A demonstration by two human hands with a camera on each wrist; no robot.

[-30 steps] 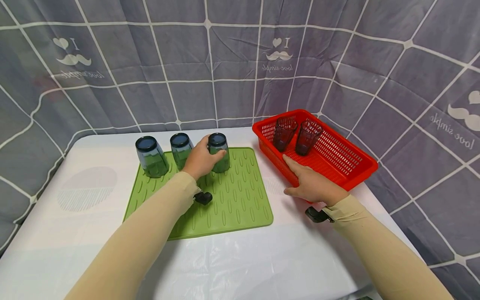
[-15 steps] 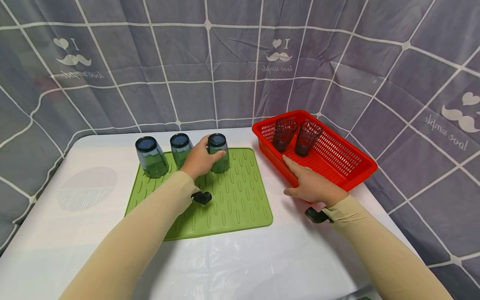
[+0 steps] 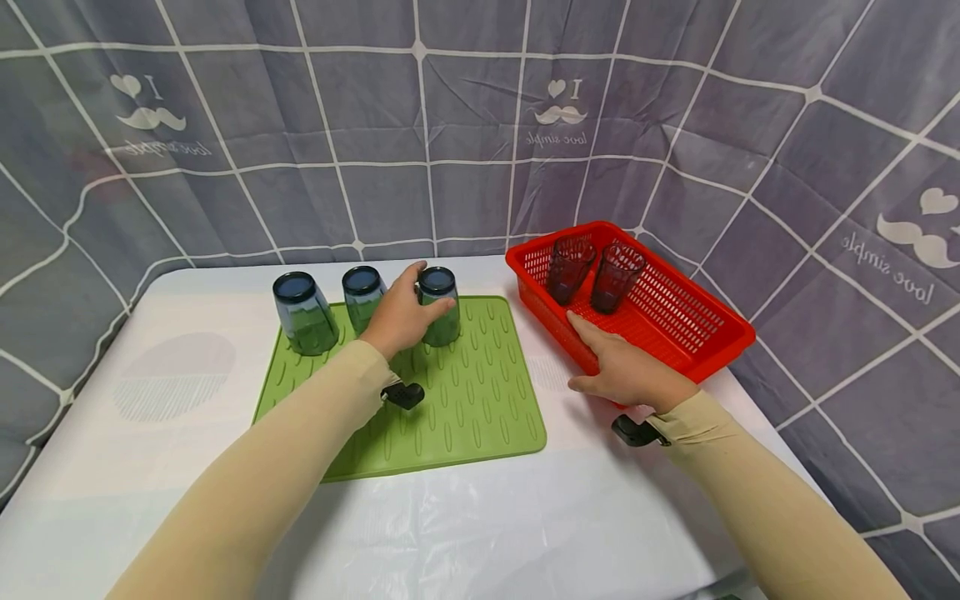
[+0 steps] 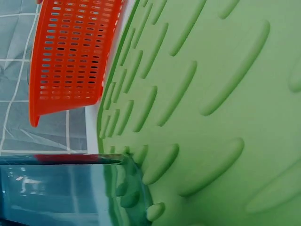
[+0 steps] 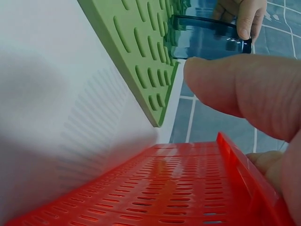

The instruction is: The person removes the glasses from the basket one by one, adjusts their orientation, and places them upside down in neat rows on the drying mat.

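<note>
Three blue-tinted drinking glasses stand upside down along the back of a green ridged mat: a left glass, a middle glass and a right glass. My left hand is around the right glass, thumb in front, index finger raised near its top edge. In the right wrist view that thumb touches the glass. My right hand rests on the near rim of a red basket, fingers straight, thumb apart from the rim. Two purple-tinted glasses lean inside the basket's far left part.
A white cloth covers the table. Grey checked curtains hang behind and to the right, close to the basket. A strip of table lies between mat and basket.
My left index finger has lifted slightly at the top of the right glass. That glass stays in place on the mat. The right hand and basket have not visibly moved.
</note>
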